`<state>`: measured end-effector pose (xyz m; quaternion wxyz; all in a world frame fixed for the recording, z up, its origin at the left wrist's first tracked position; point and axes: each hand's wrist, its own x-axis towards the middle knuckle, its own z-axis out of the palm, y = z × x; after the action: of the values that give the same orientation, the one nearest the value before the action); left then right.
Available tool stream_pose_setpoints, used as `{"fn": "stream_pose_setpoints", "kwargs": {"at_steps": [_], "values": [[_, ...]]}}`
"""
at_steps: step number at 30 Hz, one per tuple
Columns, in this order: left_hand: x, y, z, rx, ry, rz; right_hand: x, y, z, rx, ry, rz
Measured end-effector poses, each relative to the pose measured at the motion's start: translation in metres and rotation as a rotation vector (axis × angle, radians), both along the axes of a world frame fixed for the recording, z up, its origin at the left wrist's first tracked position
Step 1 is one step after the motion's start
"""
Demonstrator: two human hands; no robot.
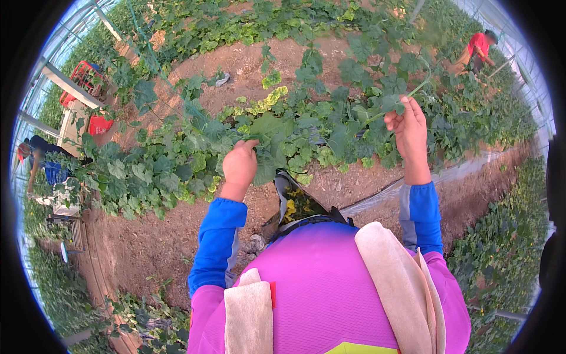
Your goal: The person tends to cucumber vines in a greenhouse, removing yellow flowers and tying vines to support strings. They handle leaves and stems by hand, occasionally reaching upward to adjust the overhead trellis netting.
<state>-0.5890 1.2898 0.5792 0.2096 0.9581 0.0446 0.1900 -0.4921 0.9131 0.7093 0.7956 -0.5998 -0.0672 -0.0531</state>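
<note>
My right hand (409,124) is raised among the plants, thumb and fingers pinching a green vine shoot (422,85) whose thin tip curls upward. A leaf hangs beside those fingertips. Lower and to the left, my left hand (240,164) is curled closed on a leafy vine (269,132); its fingers are mostly hidden, and the thumb lies against the leaves. Broad green leaves, seemingly of cucumber plants, fill the row (309,132) between both hands. At my waist an open pouch (283,188) holds yellow flowers (290,208).
Green strings (143,42) hang at the upper left. Red crates (101,125) stand beyond the row. One person (477,51) bends at the far right, another (44,155) at the far left near a white basket (66,197). Plastic sheeting (380,194) lies along the soil.
</note>
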Motion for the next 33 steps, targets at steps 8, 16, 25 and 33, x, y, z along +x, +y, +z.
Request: {"fn": "stream_pose_setpoints", "kwargs": {"at_steps": [8, 16, 25, 33], "values": [[0.007, -0.03, -0.005, 0.039, 0.077, -0.168, -0.002, -0.006, 0.004, -0.03, -0.005, -0.04], [0.009, -0.015, -0.012, 0.304, 0.001, -0.161, -0.001, -0.016, -0.005, 0.005, 0.009, -0.075], [-0.001, -0.019, -0.004, 0.219, 0.199, -0.109, -0.002, 0.004, -0.007, -0.007, 0.034, -0.037], [0.024, -0.091, -0.011, 0.217, 0.442, -0.145, -0.012, 0.003, 0.0, 0.001, 0.004, 0.03]]}}
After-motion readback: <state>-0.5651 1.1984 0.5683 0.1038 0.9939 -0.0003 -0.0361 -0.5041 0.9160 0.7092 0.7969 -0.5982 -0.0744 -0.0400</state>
